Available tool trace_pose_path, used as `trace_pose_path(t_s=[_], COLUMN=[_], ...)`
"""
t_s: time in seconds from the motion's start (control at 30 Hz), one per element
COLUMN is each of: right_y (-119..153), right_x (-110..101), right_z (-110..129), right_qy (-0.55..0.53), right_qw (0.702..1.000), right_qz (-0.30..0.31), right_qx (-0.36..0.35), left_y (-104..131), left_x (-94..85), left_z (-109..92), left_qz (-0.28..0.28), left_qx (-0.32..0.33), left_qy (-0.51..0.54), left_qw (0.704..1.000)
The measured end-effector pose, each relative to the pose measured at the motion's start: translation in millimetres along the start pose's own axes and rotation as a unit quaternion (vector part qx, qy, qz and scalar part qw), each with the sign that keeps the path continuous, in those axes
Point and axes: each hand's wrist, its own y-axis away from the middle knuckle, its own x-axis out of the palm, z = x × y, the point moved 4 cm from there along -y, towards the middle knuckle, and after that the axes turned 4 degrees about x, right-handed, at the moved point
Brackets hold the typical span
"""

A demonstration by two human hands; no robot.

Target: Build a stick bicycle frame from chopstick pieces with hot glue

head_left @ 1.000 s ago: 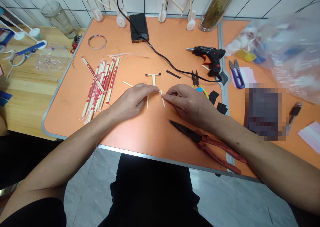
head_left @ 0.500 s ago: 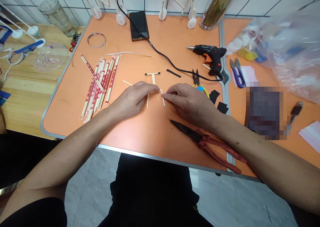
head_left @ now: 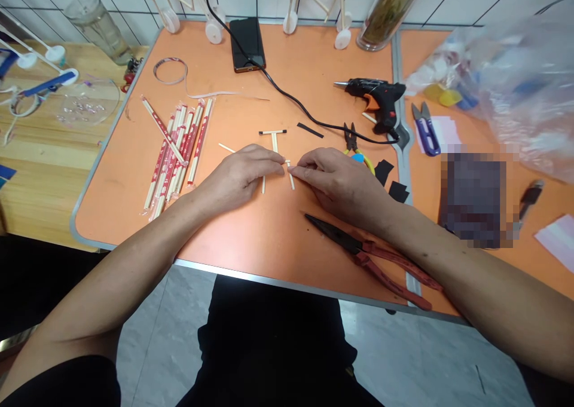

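On the orange table lies a small figure of pale wooden sticks [head_left: 275, 141], with a black-tipped crossbar at its far end. My left hand [head_left: 251, 171] rests over its left side, fingers bent together and fingertips at the sticks; it covers part of the figure. My right hand [head_left: 334, 173] pinches at a short wooden stick [head_left: 292, 181] on the near right side. The fingertips of both hands are close together there, and the exact contact is partly hidden. Long-nose pliers [head_left: 341, 236] with red handles lie by my right forearm.
Paper-wrapped chopsticks [head_left: 173, 162] lie to the left. A black glue gun [head_left: 379, 99], its cord crossing the table, small yellow-handled pliers [head_left: 351, 138] and black scraps [head_left: 382, 173] lie right. A phone [head_left: 248, 42] and wheeled stick models [head_left: 314, 6] stand farther back.
My left fingertips have moved down slightly over the sticks. My right hand keeps its pinch nearly in place. The whole view has shifted a little.
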Motion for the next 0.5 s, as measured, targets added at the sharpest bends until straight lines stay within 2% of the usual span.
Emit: trace_pose_path(t_s=[0.5], right_y=[-0.9], right_x=[0.2], right_z=[-0.1], right_qy=[0.000], right_qw=[1.000], right_qz=[0.000], right_qx=[0.002], left_y=[1.1], left_x=[3.1], left_z=[0.7], left_qz=[0.045], left_qx=[0.023], left_qy=[-0.062], left_qw=[0.997])
